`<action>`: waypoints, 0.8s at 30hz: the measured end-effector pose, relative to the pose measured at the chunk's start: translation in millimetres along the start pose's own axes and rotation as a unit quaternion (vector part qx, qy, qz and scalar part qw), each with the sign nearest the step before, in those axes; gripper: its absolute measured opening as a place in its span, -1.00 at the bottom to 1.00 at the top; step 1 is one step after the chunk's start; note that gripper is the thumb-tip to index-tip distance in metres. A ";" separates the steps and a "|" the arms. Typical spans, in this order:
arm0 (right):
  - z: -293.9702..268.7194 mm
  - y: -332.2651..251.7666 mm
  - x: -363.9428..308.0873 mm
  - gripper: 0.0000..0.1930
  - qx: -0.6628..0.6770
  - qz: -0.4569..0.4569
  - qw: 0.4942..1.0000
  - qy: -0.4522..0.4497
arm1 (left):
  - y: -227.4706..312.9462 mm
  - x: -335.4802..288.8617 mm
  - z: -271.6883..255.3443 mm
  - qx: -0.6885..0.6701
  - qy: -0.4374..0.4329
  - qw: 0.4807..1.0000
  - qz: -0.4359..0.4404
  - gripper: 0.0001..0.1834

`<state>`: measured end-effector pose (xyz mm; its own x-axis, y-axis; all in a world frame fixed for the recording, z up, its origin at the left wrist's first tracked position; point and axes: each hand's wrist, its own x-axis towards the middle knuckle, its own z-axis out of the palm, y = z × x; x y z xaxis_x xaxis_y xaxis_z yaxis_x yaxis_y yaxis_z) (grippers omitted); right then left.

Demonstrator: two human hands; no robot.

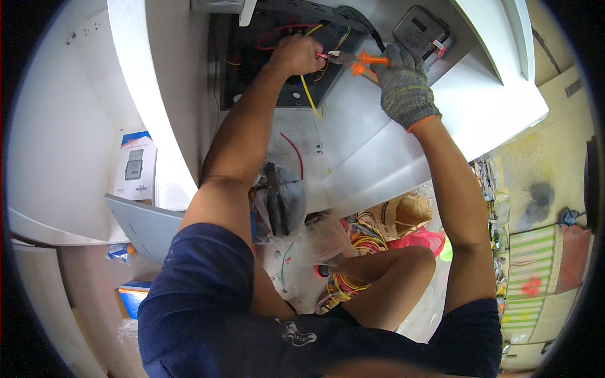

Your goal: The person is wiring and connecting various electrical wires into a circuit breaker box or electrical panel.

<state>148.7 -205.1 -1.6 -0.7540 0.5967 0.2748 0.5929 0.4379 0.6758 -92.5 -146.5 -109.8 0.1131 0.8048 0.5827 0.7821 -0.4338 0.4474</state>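
Observation:
My bare left hand (296, 55) is closed, pinching a red wire (321, 55) in front of a dark electrical box (252, 91). My right hand (406, 85) wears a grey knitted glove with an orange cuff. It grips orange-handled pliers (362, 62), whose metal jaws meet the end of the red wire beside my left fingertips. Whether the jaws are closed on it is too small to tell. A yellow wire (307, 94) hangs out of the box below my left hand. Other thin wires inside the box are partly hidden by that hand.
A grey meter (421, 31) sits right of the box, inside the white cabinet (378, 148). Below lie a cut red wire (293, 154), a clear plastic bag (321, 239) and coiled yellow wires (346, 286). A grey panel (142, 220) leans at left, near a white carton (135, 170).

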 end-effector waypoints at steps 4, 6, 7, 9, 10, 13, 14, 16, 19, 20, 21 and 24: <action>3.8 7.9 4.3 -0.65 0.003 -0.015 1.000 0.019 | 4.6 0.3 -6.1 0.020 0.002 1.000 -0.004 -0.77; 3.6 10.0 5.2 -0.68 -0.010 -0.028 0.998 0.049 | 5.2 0.5 -7.3 0.023 -0.003 1.000 0.000 -0.77; 3.1 11.1 5.6 -0.68 -0.010 -0.028 0.998 0.049 | 5.1 0.5 -7.4 0.026 -0.008 1.000 0.004 -0.78; 1.1 14.5 5.9 -0.70 0.007 -0.045 0.999 0.005 | 5.0 0.9 -6.7 0.039 -0.003 0.999 0.017 -0.78; 0.5 15.4 7.3 -0.70 0.007 -0.047 0.999 0.003 | 5.2 1.3 -6.2 0.052 0.002 0.998 0.029 -0.78; -2.8 18.7 9.4 -0.71 0.047 -0.033 0.998 -0.035 | 6.9 2.9 -4.9 0.067 0.014 0.997 0.046 -0.77; -4.2 20.1 9.1 -0.71 0.055 -0.023 0.996 -0.068 | 7.8 3.1 -4.4 0.067 0.013 0.997 0.048 -0.77; -5.6 20.6 8.2 -0.72 0.063 -0.007 0.993 -0.101 | 9.2 4.2 -4.2 0.088 0.014 0.995 0.051 -0.77; -4.3 19.2 5.7 -0.74 0.086 -0.002 0.991 -0.104 | 8.9 4.3 -4.2 0.078 0.032 0.995 0.046 -0.77; -2.5 17.1 4.4 -0.74 0.125 0.035 0.981 -0.144 | 8.1 4.7 -4.2 0.080 0.034 0.995 0.046 -0.77; -0.4 14.3 2.4 -0.74 0.171 0.066 0.966 -0.181 | 6.9 5.1 -4.3 0.064 0.048 0.996 0.041 -0.77; 5.8 6.1 -6.5 -0.76 0.251 0.003 0.956 -0.151 | 3.7 6.2 -2.7 0.045 0.082 0.995 0.038 -0.78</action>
<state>158.8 -202.4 -3.3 -0.6795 0.7335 0.0163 0.7146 0.6566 0.2415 -90.6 -144.3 -102.7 0.0780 0.6910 0.7186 0.8273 -0.4471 0.3401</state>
